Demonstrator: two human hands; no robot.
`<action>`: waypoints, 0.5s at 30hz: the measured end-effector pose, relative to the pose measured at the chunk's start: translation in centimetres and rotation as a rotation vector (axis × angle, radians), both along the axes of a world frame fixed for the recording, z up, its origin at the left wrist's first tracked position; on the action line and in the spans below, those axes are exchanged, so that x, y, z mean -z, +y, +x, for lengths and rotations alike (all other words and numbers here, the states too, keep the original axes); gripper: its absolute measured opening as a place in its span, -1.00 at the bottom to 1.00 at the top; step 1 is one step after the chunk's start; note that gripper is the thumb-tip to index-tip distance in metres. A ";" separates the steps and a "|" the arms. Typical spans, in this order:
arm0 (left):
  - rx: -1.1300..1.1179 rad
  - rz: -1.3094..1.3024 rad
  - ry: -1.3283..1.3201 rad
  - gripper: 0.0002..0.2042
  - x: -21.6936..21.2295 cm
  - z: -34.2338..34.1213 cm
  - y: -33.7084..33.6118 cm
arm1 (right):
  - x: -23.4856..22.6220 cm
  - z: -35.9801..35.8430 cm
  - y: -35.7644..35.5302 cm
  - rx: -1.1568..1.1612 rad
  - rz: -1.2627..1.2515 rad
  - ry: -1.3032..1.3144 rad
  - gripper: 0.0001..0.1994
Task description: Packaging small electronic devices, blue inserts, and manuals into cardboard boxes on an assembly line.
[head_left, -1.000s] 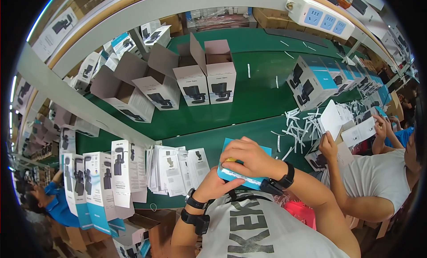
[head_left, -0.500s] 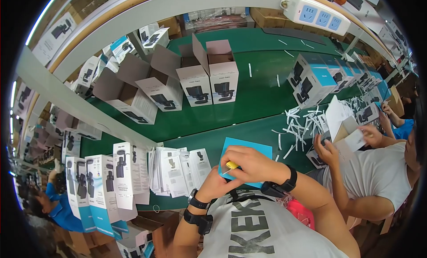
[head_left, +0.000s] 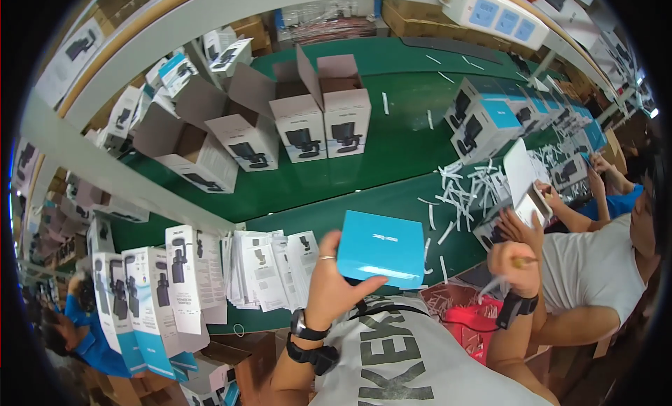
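Note:
My left hand (head_left: 329, 287) grips a bright blue box (head_left: 383, 246) by its left side, with the thumb along the near edge. The box's blue top faces up. Off to the right and apart from the box, my right hand (head_left: 514, 266) is closed and smeared by motion. A small yellow cutter (head_left: 523, 262) shows blurred in its fingers. Beside that hand hangs a blurred whitish strip (head_left: 488, 285).
Several open cartons (head_left: 301, 129) stand across the green bench (head_left: 294, 227). Leaflets (head_left: 264, 269) and folded sleeves (head_left: 185, 273) lie left. Paper strips (head_left: 462, 196) and closed boxes (head_left: 486, 129) are at right, where a co-worker (head_left: 595, 266) handles a carton. A red bag (head_left: 472, 329) sits below the bench edge.
My right hand has left the box and swung right with the cutter. My left hand has turned and now holds the box at its left side. The co-worker's carton has shifted.

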State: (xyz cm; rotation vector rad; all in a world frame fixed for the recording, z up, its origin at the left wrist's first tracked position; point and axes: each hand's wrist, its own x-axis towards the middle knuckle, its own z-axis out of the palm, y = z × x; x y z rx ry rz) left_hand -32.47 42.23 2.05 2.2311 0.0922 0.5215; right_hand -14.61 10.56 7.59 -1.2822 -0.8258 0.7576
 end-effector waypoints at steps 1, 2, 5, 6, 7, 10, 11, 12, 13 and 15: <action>-0.054 -0.238 -0.014 -0.40 0.1 -0.4 -0.2 | 0.4 -0.1 -0.8 0.111 -0.272 -0.211 -0.72; -0.108 -0.474 -0.025 -0.37 0.3 -0.9 -0.4 | 0.7 -0.5 -1.4 0.222 -0.546 -0.420 -0.66; -0.073 -0.630 -0.011 -0.33 1.7 -1.8 0.9 | 2.0 -5.8 1.8 0.271 -0.428 0.037 -0.45; -0.015 -0.543 -0.002 -0.32 2.0 -2.2 1.8 | 2.4 -7.2 3.4 0.248 -0.438 -0.032 -0.41; 0.039 -0.461 0.003 -0.31 2.7 -2.5 2.3 | 3.1 -8.3 5.2 0.221 -0.455 -0.104 -0.37; -0.023 -0.231 0.006 -0.34 5.5 -3.0 2.3 | 6.9 -9.1 9.1 0.378 -0.295 -0.644 -0.38; -0.068 -0.115 -0.002 -0.35 6.3 -3.2 2.3 | 8.1 -8.8 9.2 0.390 -0.294 -0.639 -0.38; -0.058 -0.110 0.000 -0.35 7.2 -3.3 2.2 | 9.1 -8.5 9.4 0.430 -0.264 -0.703 -0.38; -0.072 -0.043 -0.051 -0.36 8.3 -3.4 2.1 | 10.1 -8.2 9.6 0.469 -0.234 -0.768 -0.39; -0.108 0.083 -0.154 -0.38 9.4 -3.4 1.7 | 10.8 -8.4 9.4 0.505 -0.209 -0.833 -0.39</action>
